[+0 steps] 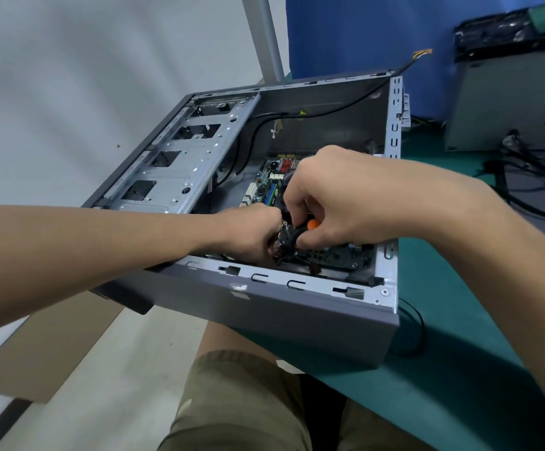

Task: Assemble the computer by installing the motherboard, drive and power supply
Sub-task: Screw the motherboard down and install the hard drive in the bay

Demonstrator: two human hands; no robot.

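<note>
The grey computer case (297,307) lies open on its side at the edge of the green desk (460,369), its near corner overhanging the person's lap. The motherboard (266,183) sits flat on the case floor, toward the right end, mostly hidden under both hands. The left hand (251,236) reaches over the near wall, fingers curled down around a bundle of black cables (286,242). The right hand (339,203) is closed tight on a black tool with an orange end (313,224) – its tip is hidden. An empty metal drive cage (173,167) fills the case's left end. A grey box (508,99) trailing cables stands well apart, at the back right.
</note>
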